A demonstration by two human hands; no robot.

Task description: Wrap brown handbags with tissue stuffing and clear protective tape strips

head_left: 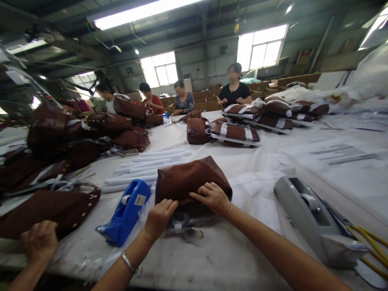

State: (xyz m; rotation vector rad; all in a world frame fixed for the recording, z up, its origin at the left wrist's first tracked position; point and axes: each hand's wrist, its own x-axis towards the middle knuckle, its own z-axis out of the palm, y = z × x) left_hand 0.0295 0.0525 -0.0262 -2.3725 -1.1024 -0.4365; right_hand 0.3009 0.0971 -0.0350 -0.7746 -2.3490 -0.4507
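Observation:
A brown handbag (188, 178) lies on the table in front of me, its near edge toward me. My left hand (160, 218), below a silver bangle on the wrist, pinches the bag's near left edge. My right hand (214, 198) is closed on the near right edge, its fingers curled with one reaching along the material. Below the bag lie a wrapped strap bundle (182, 226) and a metal buckle (198, 233), partly under clear plastic. What is inside the bag is hidden.
A blue tape dispenser (129, 212) stands left, a grey tape dispenser (309, 214) right. White paper rolls (136, 169) lie behind. Brown bags (72, 141) are heaped left, taped bags (236, 133) farther back. A co-worker's hand (39, 242) rests by another bag at left; several people work opposite.

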